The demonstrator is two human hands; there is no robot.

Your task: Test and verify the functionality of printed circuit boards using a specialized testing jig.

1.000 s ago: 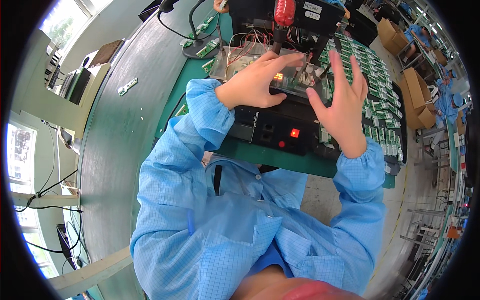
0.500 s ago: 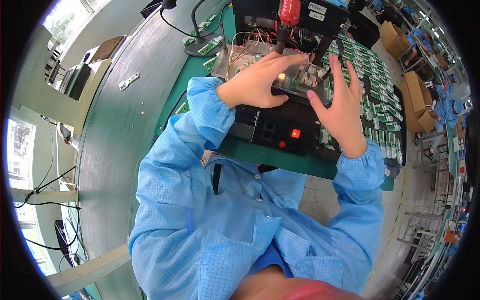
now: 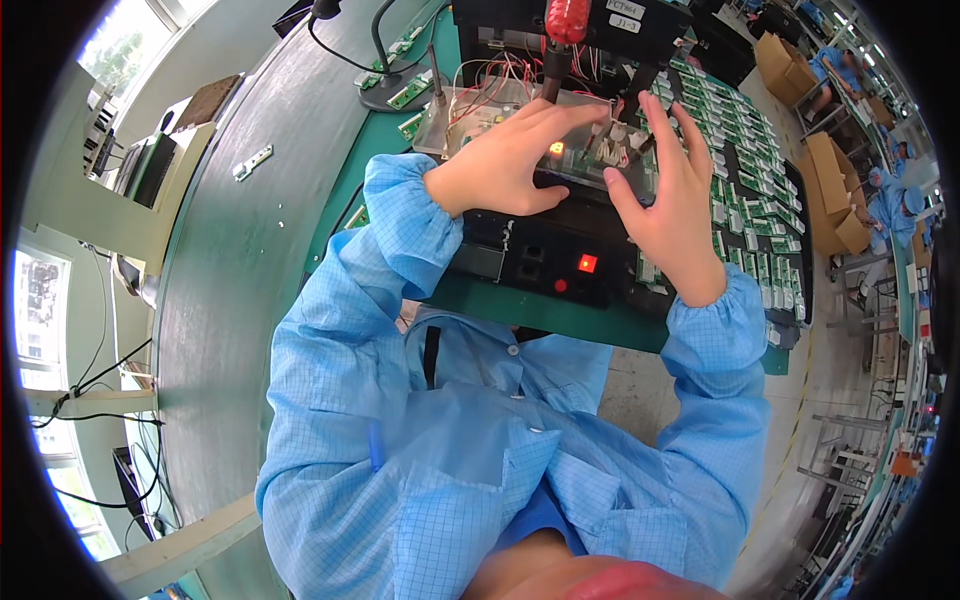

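Both hands hover around the clear plastic cover (image 3: 632, 180) of a black test fixture (image 3: 530, 238). My left hand (image 3: 505, 162) comes in from the left, fingers stretched toward the middle and thumb apart, with nothing seen in it. Opposite it, my right hand (image 3: 672, 215) has its fingers raised and spread, also holding nothing visible. Whether the fingertips touch the cover is hard to tell. A small yellow lit digit (image 3: 556, 148) glows between the hands. Above stands a red-gripped lever (image 3: 567, 22). Red and white wires (image 3: 500, 85) run behind my left hand. A square red light (image 3: 587, 263) shines on the front panel.
On the right, a black tray (image 3: 800, 200) carries rows of green circuit boards (image 3: 735, 150). One loose board (image 3: 253, 162) lies on the left bench (image 3: 230, 270). A black stand base (image 3: 385, 95) is behind the left hand. Cardboard boxes (image 3: 832, 185) and other workers are beyond.
The view has shifted slightly, so the fixture appears a little further left. Both hands keep nearly the same spread pose over it; the lights stay lit.
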